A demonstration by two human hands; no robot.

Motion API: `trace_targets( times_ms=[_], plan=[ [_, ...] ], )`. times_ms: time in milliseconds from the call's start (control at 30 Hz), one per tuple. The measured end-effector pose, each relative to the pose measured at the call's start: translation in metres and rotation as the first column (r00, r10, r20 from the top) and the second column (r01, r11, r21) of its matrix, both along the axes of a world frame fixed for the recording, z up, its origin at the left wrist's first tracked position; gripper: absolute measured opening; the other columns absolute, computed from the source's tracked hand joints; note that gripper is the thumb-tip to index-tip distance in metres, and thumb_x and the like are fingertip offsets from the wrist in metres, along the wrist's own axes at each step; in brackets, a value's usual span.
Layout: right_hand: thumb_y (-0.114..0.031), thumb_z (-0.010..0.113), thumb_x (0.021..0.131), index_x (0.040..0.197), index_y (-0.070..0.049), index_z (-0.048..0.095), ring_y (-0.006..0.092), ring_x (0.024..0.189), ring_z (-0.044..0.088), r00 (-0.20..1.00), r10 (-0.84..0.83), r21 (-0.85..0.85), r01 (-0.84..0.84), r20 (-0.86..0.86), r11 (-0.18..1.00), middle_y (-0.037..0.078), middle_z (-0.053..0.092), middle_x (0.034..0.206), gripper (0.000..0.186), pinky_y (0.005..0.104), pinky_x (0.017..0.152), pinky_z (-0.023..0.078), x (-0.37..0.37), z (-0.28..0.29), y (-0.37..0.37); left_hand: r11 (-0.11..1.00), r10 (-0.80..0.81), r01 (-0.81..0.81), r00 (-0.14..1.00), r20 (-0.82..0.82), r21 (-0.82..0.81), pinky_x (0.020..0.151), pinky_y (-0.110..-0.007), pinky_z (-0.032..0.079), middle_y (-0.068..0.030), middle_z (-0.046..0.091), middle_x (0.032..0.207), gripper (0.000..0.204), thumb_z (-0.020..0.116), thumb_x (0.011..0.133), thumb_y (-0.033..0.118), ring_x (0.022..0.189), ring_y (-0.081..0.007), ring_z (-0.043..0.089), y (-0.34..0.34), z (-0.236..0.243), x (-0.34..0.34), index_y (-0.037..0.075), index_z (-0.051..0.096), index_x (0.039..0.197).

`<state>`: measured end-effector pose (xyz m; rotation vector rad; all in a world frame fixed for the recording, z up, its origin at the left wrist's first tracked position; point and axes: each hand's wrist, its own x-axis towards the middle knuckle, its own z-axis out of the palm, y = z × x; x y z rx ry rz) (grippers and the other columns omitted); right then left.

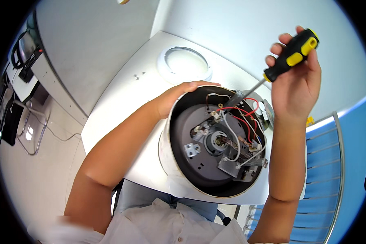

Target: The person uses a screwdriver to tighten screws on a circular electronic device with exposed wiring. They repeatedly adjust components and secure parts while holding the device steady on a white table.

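gripping a black-and-yellow screwdriver (278, 68) in the right hand (299, 87), upper right of the frame, with fingers curled round the handle and thumb laid along it. bracing a round metal housing (165, 150) with the left hand (175, 96), fingers stretched together along the upper-left rim rather than closed in a fist. set on the white counter (122, 105), centre of the frame, in the housing's case.

could slip sideways at this slant, most likely from an off-line push. could then nick or snag the red wire (239, 109) or the white wire (234, 132), given such loose loops so near the working end. might also swivel or rock the housing (no second hold visible on its right side). could scatter the small metal bits (139, 76), loose in the upper left of the frame near a white ring (163, 65), with a careless sweep of the left forearm.

pointing from upper right down toward the middle of the frame, handle high and tip low, long axis on a clear diagonal. reaching just inside the housing's upper rim; impossible to tell the exact seat of the tip. facing mouth-up toward the camera, for the housing, and nearly round in outline, so without a marked long axis from here.
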<state>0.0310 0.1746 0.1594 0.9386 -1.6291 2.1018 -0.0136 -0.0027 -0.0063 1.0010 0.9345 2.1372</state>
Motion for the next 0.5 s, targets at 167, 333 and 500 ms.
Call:
trace_targets(
  times_ms=[167, 333, 500],
  plan=[
    [-0.031, 0.042, 0.092, 0.120, -0.004, 0.041, 0.0207, 0.083, 0.055, 1.000, -0.010, 0.024, 0.010, 0.007, 1.000, 0.013, 0.056, 0.100, 0.039, 0.0325, 0.067, 0.045, -0.001, 0.000, -0.004, 0.999, 0.037, -0.037, 0.999, 0.038, 0.008, 0.102, -0.033, 0.032, -0.0133, 0.050, 0.127, 0.060, 0.040, 0.088, 0.044, 0.116, -0.0223, 0.048, 0.001, -0.006, -0.001, 0.000, 0.045, 0.128],
    [-0.030, 0.042, 0.093, 0.120, -0.006, 0.042, 0.0206, 0.085, 0.053, 0.997, -0.049, 0.049, 0.046, 0.053, 0.998, 0.012, 0.055, 0.101, 0.037, 0.0316, 0.069, 0.044, -0.001, -0.004, -0.009, 0.996, 0.063, -0.064, 0.998, -0.010, -0.061, 0.104, -0.034, 0.030, -0.0153, 0.047, 0.129, 0.074, 0.048, 0.080, 0.052, 0.118, -0.0235, 0.046, -0.007, -0.009, -0.005, -0.002, 0.040, 0.131],
    [-0.030, 0.044, 0.093, 0.120, -0.007, 0.042, 0.0204, 0.085, 0.054, 0.992, -0.112, 0.067, 0.108, 0.055, 0.992, 0.010, 0.055, 0.101, 0.035, 0.0313, 0.069, 0.045, 0.003, -0.004, -0.013, 0.989, 0.092, -0.097, 0.995, -0.045, -0.113, 0.102, -0.032, 0.031, -0.0137, 0.047, 0.129, 0.066, 0.045, 0.083, 0.047, 0.119, -0.0217, 0.045, -0.015, -0.004, -0.002, 0.001, 0.041, 0.131]
  ],
)
